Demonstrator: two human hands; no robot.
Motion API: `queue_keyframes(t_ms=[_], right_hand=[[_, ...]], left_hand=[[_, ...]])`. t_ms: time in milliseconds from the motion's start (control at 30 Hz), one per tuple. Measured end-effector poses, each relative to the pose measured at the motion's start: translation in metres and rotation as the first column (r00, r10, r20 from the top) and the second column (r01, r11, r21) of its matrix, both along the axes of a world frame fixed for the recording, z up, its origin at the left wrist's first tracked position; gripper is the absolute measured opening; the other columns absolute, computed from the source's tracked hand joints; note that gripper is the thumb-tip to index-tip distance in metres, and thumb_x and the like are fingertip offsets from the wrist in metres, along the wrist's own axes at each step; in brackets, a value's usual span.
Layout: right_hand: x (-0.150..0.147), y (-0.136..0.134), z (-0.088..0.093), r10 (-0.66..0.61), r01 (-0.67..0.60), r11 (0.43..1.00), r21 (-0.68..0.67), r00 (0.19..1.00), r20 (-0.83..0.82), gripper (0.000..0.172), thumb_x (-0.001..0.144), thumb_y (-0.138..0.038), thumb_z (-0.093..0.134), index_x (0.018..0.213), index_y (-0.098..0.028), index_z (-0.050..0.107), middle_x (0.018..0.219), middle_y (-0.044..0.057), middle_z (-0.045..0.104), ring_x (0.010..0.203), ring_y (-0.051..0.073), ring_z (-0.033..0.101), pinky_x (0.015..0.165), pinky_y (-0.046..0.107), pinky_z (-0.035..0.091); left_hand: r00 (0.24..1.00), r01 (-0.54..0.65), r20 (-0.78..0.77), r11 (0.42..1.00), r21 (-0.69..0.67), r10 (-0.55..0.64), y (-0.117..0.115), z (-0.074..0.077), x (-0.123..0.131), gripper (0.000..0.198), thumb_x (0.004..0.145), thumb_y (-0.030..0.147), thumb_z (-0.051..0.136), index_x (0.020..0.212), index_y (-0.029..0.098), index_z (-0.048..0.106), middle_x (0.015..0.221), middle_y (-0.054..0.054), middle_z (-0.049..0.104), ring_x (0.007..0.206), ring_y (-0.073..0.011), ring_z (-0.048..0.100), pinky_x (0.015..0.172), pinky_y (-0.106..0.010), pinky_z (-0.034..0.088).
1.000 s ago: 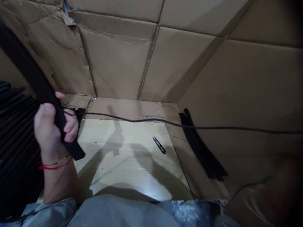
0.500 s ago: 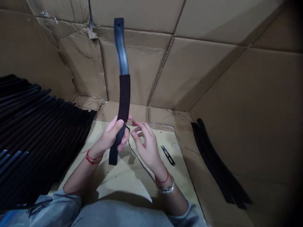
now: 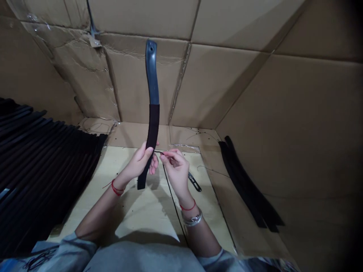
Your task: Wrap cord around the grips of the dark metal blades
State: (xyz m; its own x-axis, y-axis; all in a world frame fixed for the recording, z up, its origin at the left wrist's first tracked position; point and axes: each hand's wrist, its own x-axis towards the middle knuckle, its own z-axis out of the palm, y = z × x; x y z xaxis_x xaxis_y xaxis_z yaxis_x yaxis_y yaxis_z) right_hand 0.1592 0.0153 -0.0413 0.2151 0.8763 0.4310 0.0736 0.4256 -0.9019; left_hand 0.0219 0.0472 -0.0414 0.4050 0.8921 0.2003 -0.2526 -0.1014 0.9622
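Note:
My left hand is wrapped round the lower half of a long, slightly curved black strip, which stands nearly upright. The strip has a hole at its top end, and a dark cord wrapping covers its middle. A thin black cord runs from the strip, beside the left thumb, into the fingers of my right hand, which pinch it. From there the cord hangs down toward my lap. Just beyond the right hand lies a pair of thread snips, its blades hidden behind that hand.
A large heap of black strips lies at the left. A few more dark strips rest against the cardboard at the right. Cardboard walls enclose the pale work board. Loose threads lie near its far corners.
My right fingers, apart before, have closed on the cord and draw it out to the right. The strip has shifted and stands a little straighter. The head view has moved slightly.

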Motion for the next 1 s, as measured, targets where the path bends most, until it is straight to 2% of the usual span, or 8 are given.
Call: queue_keyframes(t_ms=[100, 233, 400, 467, 600, 733, 867, 1000], right_hand=[[-0.003, 0.010, -0.013, 0.024, -0.024, 1.000, 0.004, 0.996, -0.083, 0.015, 0.078, -0.033, 0.071, 0.080, -0.018, 0.070, 0.089, 0.004, 0.053, 0.073, 0.015, 0.056, 0.062, 0.028, 0.048], [-0.008, 0.020, -0.037, -0.153, 0.153, 0.988, -0.002, 0.987, -0.054, 0.022, 0.074, -0.039, 0.073, 0.076, -0.017, 0.072, 0.091, 0.004, 0.047, 0.079, 0.016, 0.053, 0.062, 0.028, 0.048], [-0.018, 0.015, -0.059, -0.228, 0.229, 0.967, -0.108, 0.973, 0.024, 0.033, 0.082, -0.048, 0.062, 0.085, -0.016, 0.070, 0.104, 0.007, 0.045, 0.051, 0.008, 0.045, 0.037, 0.027, 0.042], [-0.014, 0.012, -0.064, -0.239, 0.252, 0.955, -0.155, 0.966, 0.095, 0.034, 0.086, -0.048, 0.057, 0.089, -0.017, 0.068, 0.107, 0.008, 0.047, 0.051, 0.008, 0.047, 0.036, 0.027, 0.042], [0.029, 0.006, -0.073, -0.246, 0.326, 0.914, -0.241, 0.919, 0.309, 0.026, 0.085, -0.037, 0.059, 0.101, -0.018, 0.066, 0.105, 0.010, 0.055, 0.086, 0.021, 0.060, 0.069, 0.034, 0.053], [0.085, -0.009, -0.088, -0.323, 0.529, 0.785, -0.323, 0.794, 0.515, 0.014, 0.074, -0.020, 0.065, 0.085, -0.013, 0.060, 0.108, 0.023, 0.053, 0.118, 0.040, 0.042, 0.089, 0.050, 0.040], [0.112, -0.028, -0.100, -0.224, 0.508, 0.770, -0.387, 0.783, 0.581, 0.019, 0.072, -0.019, 0.064, 0.065, -0.021, 0.046, 0.079, 0.015, 0.058, 0.096, 0.036, 0.055, 0.082, 0.046, 0.041], [0.102, -0.046, -0.099, -0.060, 0.322, 0.829, -0.457, 0.864, 0.500, 0.019, 0.089, -0.037, 0.048, 0.077, -0.023, 0.044, 0.061, 0.002, 0.056, 0.055, 0.021, 0.054, 0.054, 0.032, 0.042]], left_hand=[[0.997, -0.073, 0.028, 0.997, -0.006, 0.073, 0.000, -0.012, 0.012, 0.049, 0.088, 0.054, 0.051, 0.117, 0.015, 0.043, 0.052, 0.006, 0.058, 0.039, -0.0099, 0.056, 0.040, -0.017, 0.045], [0.995, -0.083, 0.048, 0.994, -0.076, 0.087, -0.002, -0.031, 0.024, 0.053, 0.088, 0.058, 0.049, 0.118, 0.016, 0.045, 0.045, 0.008, 0.053, 0.034, -0.0108, 0.052, 0.035, -0.017, 0.040], [0.991, -0.103, 0.068, 0.978, -0.182, 0.117, -0.002, -0.055, 0.037, 0.056, 0.086, 0.062, 0.048, 0.117, 0.016, 0.045, 0.049, 0.009, 0.053, 0.030, -0.0098, 0.048, 0.032, -0.020, 0.039], [0.990, -0.108, 0.066, 0.973, -0.204, 0.123, -0.001, -0.064, 0.039, 0.056, 0.084, 0.063, 0.049, 0.115, 0.017, 0.045, 0.052, 0.008, 0.054, 0.030, -0.0090, 0.046, 0.032, -0.020, 0.039], [0.992, -0.094, 0.060, 0.971, -0.221, 0.110, -0.003, -0.082, 0.039, 0.052, 0.086, 0.062, 0.048, 0.114, 0.019, 0.044, 0.054, 0.008, 0.055, 0.032, -0.0076, 0.044, 0.031, -0.017, 0.035], [0.992, -0.096, 0.060, 0.964, -0.246, 0.114, -0.004, -0.098, 0.039, 0.051, 0.088, 0.061, 0.044, 0.115, 0.019, 0.043, 0.054, 0.008, 0.054, 0.033, -0.0072, 0.044, 0.032, -0.016, 0.035], [0.992, -0.094, 0.058, 0.961, -0.259, 0.113, -0.004, -0.105, 0.041, 0.051, 0.088, 0.061, 0.044, 0.116, 0.019, 0.042, 0.055, 0.008, 0.053, 0.033, -0.0071, 0.043, 0.031, -0.017, 0.035], [0.994, -0.077, 0.048, 0.959, -0.271, 0.094, -0.006, -0.106, 0.043, 0.051, 0.088, 0.061, 0.044, 0.116, 0.019, 0.042, 0.054, 0.009, 0.053, 0.033, -0.0077, 0.045, 0.031, -0.017, 0.036]])
